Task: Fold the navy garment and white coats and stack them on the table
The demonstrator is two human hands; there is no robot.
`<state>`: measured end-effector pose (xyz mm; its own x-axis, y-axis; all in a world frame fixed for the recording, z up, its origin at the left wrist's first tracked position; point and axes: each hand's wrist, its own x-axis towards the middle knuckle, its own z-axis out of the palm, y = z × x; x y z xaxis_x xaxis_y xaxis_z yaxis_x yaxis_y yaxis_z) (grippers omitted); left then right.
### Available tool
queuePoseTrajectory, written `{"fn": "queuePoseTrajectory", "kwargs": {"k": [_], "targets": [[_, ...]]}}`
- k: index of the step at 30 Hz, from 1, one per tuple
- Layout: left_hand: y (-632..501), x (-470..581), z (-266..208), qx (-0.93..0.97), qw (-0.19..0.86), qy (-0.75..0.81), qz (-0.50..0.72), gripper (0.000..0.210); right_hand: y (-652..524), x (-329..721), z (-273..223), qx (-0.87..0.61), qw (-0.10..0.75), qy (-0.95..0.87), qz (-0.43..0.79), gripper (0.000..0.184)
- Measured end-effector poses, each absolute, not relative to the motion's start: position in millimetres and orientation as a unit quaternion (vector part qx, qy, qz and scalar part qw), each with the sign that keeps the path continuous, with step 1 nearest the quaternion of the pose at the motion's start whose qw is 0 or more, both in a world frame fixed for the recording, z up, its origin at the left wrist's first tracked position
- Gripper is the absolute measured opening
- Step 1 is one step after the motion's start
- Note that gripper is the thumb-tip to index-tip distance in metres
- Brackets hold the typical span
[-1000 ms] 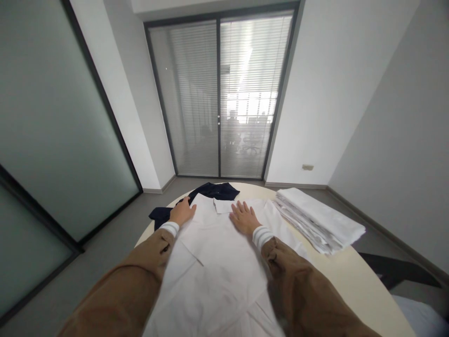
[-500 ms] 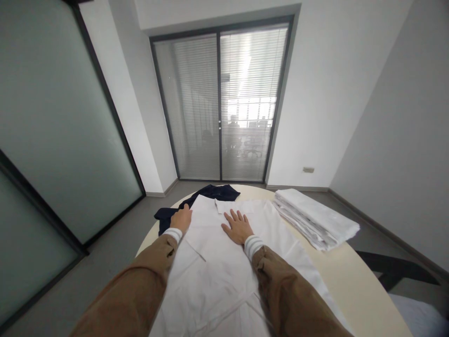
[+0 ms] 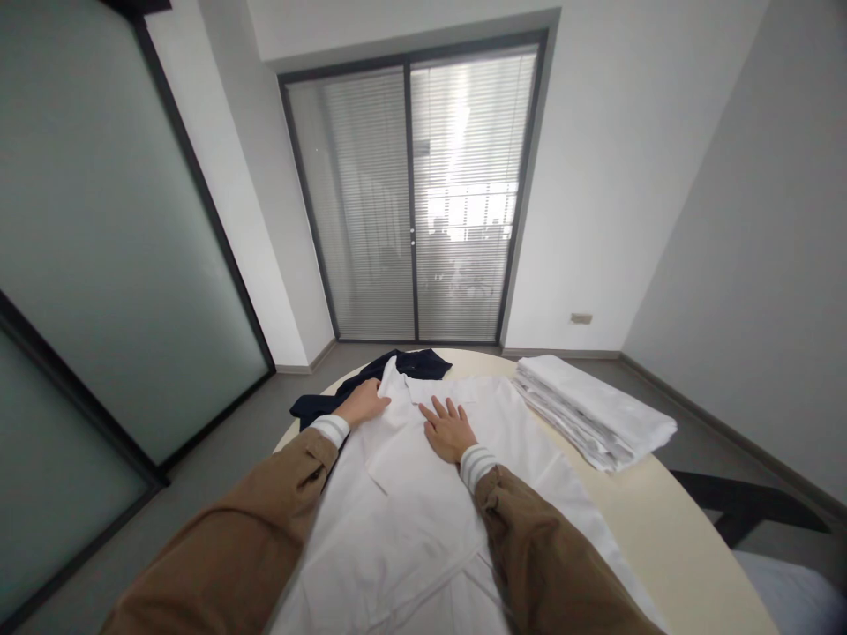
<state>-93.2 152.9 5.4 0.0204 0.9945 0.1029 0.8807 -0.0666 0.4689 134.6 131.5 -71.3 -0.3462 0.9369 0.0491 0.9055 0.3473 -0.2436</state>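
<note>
A white garment (image 3: pixel 403 520) lies spread over the round table, its lower part reaching toward me. My left hand (image 3: pixel 363 402) grips its far left edge, and the cloth there is lifted into a raised fold. My right hand (image 3: pixel 451 432) rests flat on the garment's upper middle with the fingers spread. Just beyond that hand is a folded white strip of cloth (image 3: pixel 440 391). A dark navy garment (image 3: pixel 423 363) lies under and behind the far left edge of the white one.
A stack of folded white cloth (image 3: pixel 595 410) lies on the right of the cream table (image 3: pixel 628 520). A black chair part (image 3: pixel 741 498) stands beyond the table's right edge. Glass doors with blinds (image 3: pixel 410 203) are across the room.
My left hand has moved to the right, pulling the white garment's far left edge up and inward into a fold. My right hand has stayed almost in place.
</note>
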Motion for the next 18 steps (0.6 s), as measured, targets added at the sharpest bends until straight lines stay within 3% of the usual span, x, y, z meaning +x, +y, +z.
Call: {"fn": "queuePoseTrajectory", "kwargs": {"k": [10,18], "targets": [[144.4,-76.8,12.2,0.696,0.133,0.681,0.185,0.018,124.9,113.2,-57.7,-0.487,0.065,-0.865,0.105,0.06],[148.0,-89.4,10.5,0.667,0.112,0.715,0.178,0.03,127.0,85.3,-64.0,-0.522,0.064,-0.844,0.104,0.066]]}}
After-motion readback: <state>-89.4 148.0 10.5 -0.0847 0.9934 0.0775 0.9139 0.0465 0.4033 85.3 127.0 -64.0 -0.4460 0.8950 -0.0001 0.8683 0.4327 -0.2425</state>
